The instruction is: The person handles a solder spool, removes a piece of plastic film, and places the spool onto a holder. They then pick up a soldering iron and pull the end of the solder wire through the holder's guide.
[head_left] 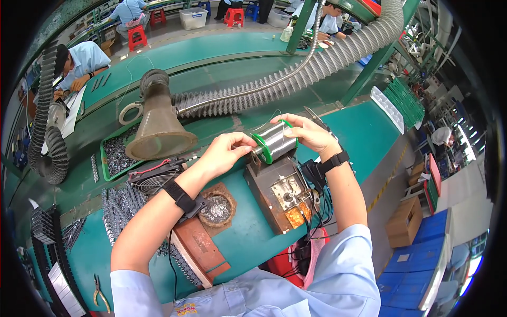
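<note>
A spool of silvery wire (275,138) with green flanges sits above the back end of a metal box-shaped machine (259,195). My left hand (229,151) is closed at the spool's left side, its thumb and fingertips pinching the metal axle end (257,150). My right hand (311,136) holds the spool from the right, with fingers over the top and the thumb by the right flange. A thin loose strand of wire rises above the spool. The machine's top carries a metal plate (288,191) and an orange patch (298,215). Dark straps circle both wrists.
Left of the machine lie a round dish of metal scraps (217,210), a brown block (198,245), a fan (158,182) and rows of small parts (119,208). Behind stand a fume funnel (161,140) with a ribbed hose (296,68) and a green tray (106,170). Pliers (99,293) lie at lower left. Co-workers sit beyond.
</note>
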Action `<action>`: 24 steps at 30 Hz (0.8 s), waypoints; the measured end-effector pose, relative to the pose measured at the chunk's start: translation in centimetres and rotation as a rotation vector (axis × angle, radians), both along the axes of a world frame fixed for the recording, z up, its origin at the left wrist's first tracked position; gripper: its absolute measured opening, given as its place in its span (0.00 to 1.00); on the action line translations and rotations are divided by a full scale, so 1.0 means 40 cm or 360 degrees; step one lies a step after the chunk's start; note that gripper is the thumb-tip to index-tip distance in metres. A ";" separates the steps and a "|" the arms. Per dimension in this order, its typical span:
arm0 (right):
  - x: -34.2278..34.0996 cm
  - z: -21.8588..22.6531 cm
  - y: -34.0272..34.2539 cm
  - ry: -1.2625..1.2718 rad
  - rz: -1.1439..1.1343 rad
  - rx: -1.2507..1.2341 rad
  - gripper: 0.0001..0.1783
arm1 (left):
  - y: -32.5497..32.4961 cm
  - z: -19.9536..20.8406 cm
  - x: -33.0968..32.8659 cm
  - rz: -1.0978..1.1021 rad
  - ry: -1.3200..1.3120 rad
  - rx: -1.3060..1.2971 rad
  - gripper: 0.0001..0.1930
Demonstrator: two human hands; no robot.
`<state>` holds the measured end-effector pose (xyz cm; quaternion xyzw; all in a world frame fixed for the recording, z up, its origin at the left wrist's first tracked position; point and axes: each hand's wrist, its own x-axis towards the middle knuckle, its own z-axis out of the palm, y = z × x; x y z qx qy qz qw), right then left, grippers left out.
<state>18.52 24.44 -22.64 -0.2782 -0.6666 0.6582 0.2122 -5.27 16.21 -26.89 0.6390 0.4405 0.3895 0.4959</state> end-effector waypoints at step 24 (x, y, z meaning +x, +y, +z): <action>-0.020 0.002 -0.041 -0.0032 -0.0094 0.0082 0.25 | -0.094 0.044 0.046 0.0351 0.1044 0.1056 0.23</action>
